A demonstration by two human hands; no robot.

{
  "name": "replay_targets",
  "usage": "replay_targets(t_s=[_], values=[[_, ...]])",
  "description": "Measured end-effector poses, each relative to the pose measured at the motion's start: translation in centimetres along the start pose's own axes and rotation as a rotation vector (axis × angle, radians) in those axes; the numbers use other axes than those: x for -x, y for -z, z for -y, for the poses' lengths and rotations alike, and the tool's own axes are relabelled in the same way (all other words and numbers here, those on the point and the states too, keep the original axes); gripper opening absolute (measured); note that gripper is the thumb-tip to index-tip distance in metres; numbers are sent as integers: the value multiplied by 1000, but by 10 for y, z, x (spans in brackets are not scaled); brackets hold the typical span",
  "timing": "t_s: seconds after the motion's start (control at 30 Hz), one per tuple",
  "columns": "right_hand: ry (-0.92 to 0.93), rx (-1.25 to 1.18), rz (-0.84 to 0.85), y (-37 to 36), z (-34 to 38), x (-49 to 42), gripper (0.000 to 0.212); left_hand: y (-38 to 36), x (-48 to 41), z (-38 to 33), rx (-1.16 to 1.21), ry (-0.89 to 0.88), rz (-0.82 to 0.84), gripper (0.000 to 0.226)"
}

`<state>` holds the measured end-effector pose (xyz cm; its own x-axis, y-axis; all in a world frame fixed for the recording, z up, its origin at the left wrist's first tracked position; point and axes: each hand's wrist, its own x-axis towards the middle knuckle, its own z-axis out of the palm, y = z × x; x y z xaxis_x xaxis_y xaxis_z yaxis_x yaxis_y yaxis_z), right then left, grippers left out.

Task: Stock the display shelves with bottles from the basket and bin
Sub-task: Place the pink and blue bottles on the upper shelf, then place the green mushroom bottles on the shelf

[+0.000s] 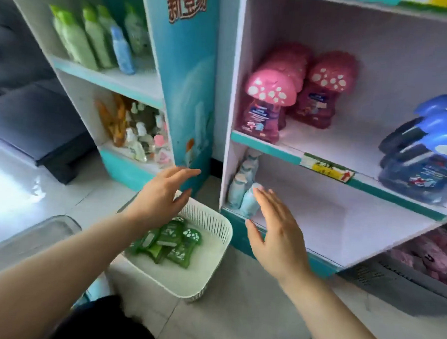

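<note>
A white slatted basket [208, 249] stands on the floor and holds several green mushroom-cap bottles [173, 242]. My left hand [161, 194] hovers above its far rim, fingers straight and empty. My right hand [273, 229] is open in front of the low shelf [331, 221], right beside pale blue bottles [243, 191] standing at the shelf's left end; I cannot tell whether it touches them. On the shelf above stand pink mushroom-cap bottles [293, 95] and blue mushroom-cap bottles [425, 154].
A second display unit [186, 76] at left carries green bottles [81, 37] and small mixed bottles [139, 131]. A clear bin [30, 237] sits at lower left. A grey crate with pink packs [433, 255] lies under the right shelf.
</note>
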<state>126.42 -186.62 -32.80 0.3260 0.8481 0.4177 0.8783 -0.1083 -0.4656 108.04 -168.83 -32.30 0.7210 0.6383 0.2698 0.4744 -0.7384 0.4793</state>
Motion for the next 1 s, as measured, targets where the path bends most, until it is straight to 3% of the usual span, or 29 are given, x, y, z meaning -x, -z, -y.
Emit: replay_targets(t_s=[0.2,0.4,0.57,0.73,0.87,1.0], values=[[-37,-21,392,-109,17,0,61,-14,58,110,-21,341,15,43],[-94,-15,675,-209,6,-9,63,-57,91,182,22,507,53,39],[-158,-17,772,-296,4,-29,63,-86,104,227,3,527,89,38],[-201,-46,821,-377,21,-36,65,-102,93,242,90,573,-10,39],[-322,-44,831,-421,39,-39,64,-104,93,245,105,565,-48,37],[-516,-152,810,-441,40,-45,49,-105,92,247,126,562,-47,32]])
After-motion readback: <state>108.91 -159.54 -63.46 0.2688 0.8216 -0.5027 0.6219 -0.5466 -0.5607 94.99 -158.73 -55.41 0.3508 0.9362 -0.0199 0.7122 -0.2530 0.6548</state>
